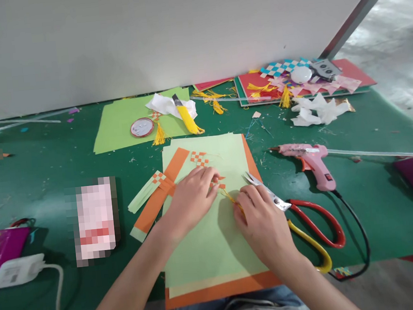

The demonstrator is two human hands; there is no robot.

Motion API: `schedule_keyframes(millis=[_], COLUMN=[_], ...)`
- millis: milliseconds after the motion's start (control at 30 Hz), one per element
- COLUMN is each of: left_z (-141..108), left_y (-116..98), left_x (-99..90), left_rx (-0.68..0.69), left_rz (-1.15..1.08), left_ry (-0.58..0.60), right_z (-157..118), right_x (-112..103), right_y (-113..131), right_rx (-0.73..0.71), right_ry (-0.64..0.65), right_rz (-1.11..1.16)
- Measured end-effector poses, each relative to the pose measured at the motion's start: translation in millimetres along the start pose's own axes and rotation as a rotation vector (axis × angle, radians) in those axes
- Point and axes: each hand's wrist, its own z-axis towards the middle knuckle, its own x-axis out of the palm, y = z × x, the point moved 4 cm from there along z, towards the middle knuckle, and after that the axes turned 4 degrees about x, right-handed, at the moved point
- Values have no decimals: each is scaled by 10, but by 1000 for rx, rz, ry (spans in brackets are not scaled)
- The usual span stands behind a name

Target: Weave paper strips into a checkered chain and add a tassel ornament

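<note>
Over a stack of light green paper [208, 252], my left hand [195, 190] is closed in a pinch on a small woven paper piece [222, 184] in orange and green, mostly hidden by the fingers. My right hand [259, 213] is closed around a yellow tassel [241, 208], whose thin cord runs toward the woven piece. A second woven piece [198, 158] lies on the paper just above my left hand. Left of that hand are orange and green paper strips [149, 211], partly woven. Scissors [280, 201] with red and yellow handles lie beside my right hand.
A pink glue gun [305, 155] lies to the right, its black cable looping near the scissors. Behind are a yellow cutter [186, 115], a round lid [142, 127] and a craft pile [301, 77]. Purple power strips [7, 247] sit at both sides. A blurred-out object [96, 219] stands left.
</note>
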Motion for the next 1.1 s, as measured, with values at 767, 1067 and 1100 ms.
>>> schedule_keyframes(millis=[767, 1067, 1100], left_z=[-30, -20, -20], left_y=[11, 3, 1], left_x=[-49, 2, 3], left_rx=[15, 54, 57], left_rz=[-6, 102, 107], left_ry=[97, 132, 133], right_z=[0, -11, -12], right_x=[0, -7, -9], right_y=[-4, -28, -29], right_rx=[-3, 13, 13], right_ry=[-9, -15, -14], right_rz=[12, 79, 82])
